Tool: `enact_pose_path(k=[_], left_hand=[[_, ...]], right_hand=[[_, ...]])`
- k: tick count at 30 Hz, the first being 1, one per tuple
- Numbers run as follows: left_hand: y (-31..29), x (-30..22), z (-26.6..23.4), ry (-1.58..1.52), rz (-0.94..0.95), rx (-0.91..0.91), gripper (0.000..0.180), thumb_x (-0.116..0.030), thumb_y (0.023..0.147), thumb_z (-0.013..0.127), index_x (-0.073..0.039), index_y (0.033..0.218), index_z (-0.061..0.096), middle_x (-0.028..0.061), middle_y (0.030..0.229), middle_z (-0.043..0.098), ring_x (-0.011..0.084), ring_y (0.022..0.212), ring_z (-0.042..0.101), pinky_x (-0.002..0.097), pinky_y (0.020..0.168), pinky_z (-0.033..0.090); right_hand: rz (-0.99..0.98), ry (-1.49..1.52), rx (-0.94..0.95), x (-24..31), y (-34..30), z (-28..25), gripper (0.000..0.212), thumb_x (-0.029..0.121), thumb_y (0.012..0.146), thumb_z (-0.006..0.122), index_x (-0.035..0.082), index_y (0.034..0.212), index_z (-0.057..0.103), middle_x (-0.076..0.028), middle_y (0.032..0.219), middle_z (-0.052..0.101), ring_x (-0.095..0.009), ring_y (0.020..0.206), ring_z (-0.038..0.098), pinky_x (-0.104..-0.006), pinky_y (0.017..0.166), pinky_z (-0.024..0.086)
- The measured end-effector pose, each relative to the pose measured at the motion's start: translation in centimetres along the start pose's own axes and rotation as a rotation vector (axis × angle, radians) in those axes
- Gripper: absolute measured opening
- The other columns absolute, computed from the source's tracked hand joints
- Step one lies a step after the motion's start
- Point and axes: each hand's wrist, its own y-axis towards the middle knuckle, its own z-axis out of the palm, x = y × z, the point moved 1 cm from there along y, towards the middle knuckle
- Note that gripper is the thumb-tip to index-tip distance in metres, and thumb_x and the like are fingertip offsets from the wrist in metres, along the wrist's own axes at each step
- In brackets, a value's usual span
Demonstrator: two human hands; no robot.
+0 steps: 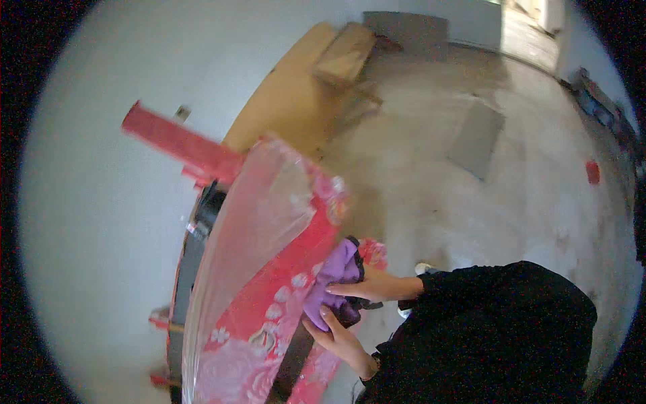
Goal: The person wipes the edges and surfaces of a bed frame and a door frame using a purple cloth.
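Both hands hold a soft purple fabric item (332, 269) with black trim and a short black strap; its exact kind does not show. My left hand (342, 343) grips its near end, thumb on top and fingers partly hidden beneath. On the side farther from the wall, my right hand (370, 285) has its thumb laid over the purple cloth, the other fingers mostly out of sight. The item is held above the edge of a table with a pink and red floral cover (272, 286). A sheet of clear plastic (259, 195) lies over part of that cover.
A long red object (182, 145) juts out beyond the table's far end, close to a black object (210, 207) by the wall. Farther off are a tan tabletop (286, 101) and a grey panel (478, 138) on the floor. A small red thing (592, 172) lies at right.
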Motion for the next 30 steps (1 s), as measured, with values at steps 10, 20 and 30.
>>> enact_pose_path(k=[10, 20, 30], left_hand=[[-5.9, -3.6, -8.5, 0.337, 0.34, -0.759, 0.044, -0.02, 0.085, 0.06, 0.008, 0.114, 0.044, 0.0186, 0.109, 0.049, 0.0253, 0.099, 0.047, 0.0355, 0.086, 0.038], [-1.9, -4.8, -5.5, 0.5, 0.331, -0.347, 0.028, -0.012, 0.083, 0.059, 0.008, 0.101, 0.05, 0.0215, 0.083, 0.055, 0.029, 0.075, 0.053, 0.037, 0.07, 0.043], [-0.8, -3.6, 6.0, 0.538, 0.551, 0.335, 0.029, -0.016, 0.084, 0.057, 0.007, 0.1, 0.048, 0.0272, 0.091, 0.055, 0.0434, 0.084, 0.054, 0.046, 0.071, 0.042]], right_hand=[[0.5, -0.137, 0.609, -2.3, -4.8, 9.2, 0.052, 0.058, 0.077, 0.06, 0.009, 0.093, 0.061, 0.0, 0.063, 0.055, -0.008, 0.051, 0.046, -0.024, 0.04, 0.035], [0.869, -0.193, 0.339, -0.4, -2.0, 6.1, 0.042, 0.036, 0.083, 0.065, 0.003, 0.107, 0.057, -0.002, 0.092, 0.062, -0.009, 0.087, 0.055, -0.0287, 0.077, 0.047], [0.266, -0.053, -0.407, -0.9, -1.1, -6.0, 0.06, 0.043, 0.081, 0.065, -0.001, 0.119, 0.049, -0.009, 0.11, 0.059, -0.02, 0.103, 0.055, -0.0343, 0.088, 0.045]])
